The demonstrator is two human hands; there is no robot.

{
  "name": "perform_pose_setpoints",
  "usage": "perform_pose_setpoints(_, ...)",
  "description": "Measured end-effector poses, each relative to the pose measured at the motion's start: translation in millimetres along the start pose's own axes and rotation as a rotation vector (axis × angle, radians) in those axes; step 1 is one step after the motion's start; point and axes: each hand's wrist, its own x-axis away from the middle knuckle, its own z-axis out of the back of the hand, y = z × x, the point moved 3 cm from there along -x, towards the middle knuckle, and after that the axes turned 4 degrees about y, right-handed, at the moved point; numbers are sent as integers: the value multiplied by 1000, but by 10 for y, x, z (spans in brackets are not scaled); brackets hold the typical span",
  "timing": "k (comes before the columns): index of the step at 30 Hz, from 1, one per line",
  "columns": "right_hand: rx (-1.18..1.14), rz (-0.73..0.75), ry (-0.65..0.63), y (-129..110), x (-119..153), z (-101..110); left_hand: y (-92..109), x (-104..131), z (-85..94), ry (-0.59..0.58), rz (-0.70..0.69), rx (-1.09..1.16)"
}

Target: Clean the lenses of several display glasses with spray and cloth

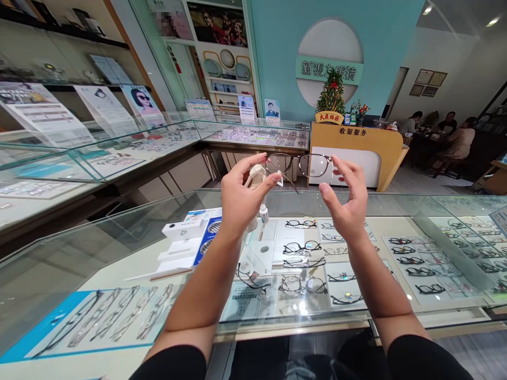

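A pair of dark-rimmed eyeglasses (295, 158) is held up level above the glass counter, its lenses facing me. My left hand (242, 195) grips the left end of the frame between fingers and thumb. A crumpled pale cloth (256, 176) is also tucked in that hand. At the right end of the frame, my right hand (350, 198) holds the corner by its fingertips, with the thumb apart below. One temple arm hangs down behind the lenses. A small white bottle (263, 214) stands on the counter below my left hand.
Beneath me is a glass display counter (190, 198) with rows of spectacles (303, 246). A white stepped stand (180, 240) sits to the left. Another glass case (158, 136) runs along the left wall. Beyond are a wooden cashier desk (390, 153) and several seated people (461, 140).
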Motion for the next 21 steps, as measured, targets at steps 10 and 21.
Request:
perform_pose_setpoints(10,-9,-18,-9,42,-9,-11,55,19,11,62,-98,-38)
perform_pose_setpoints(21,-79,-168,-64,245,-29,-97,288,188,-36,213,-339,-222)
